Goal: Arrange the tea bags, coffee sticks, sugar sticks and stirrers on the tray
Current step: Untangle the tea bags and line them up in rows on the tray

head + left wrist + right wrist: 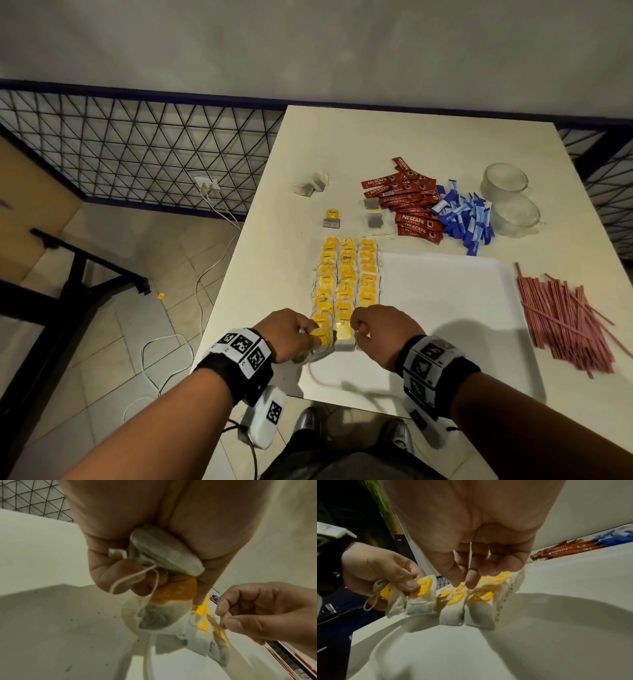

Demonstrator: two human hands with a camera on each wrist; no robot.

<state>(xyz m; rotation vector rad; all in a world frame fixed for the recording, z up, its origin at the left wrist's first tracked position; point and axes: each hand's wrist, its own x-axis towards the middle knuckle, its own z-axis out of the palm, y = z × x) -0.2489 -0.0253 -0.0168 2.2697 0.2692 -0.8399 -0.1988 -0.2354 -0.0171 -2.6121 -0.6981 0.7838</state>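
The left hand (289, 334) grips a bunch of tea bags (164, 555), thumb pressing one onto the near end of the left row. The right hand (383, 329) pinches a thin string (469, 559) above the tea bag rows (346, 284), which fill the tray's (445, 308) left side. Coffee sticks (407, 202) and sugar sticks (466, 216) lie beyond, stirrers (561, 322) at right.

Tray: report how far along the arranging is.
Done: three rows of yellow-tagged tea bags line the left side of the white tray. In hand: the left hand grips spare tea bags while the right hand pinches at the near end of the rows. Left: loose tea bags, coffee sticks, sugar sticks and stirrers, all off the tray.
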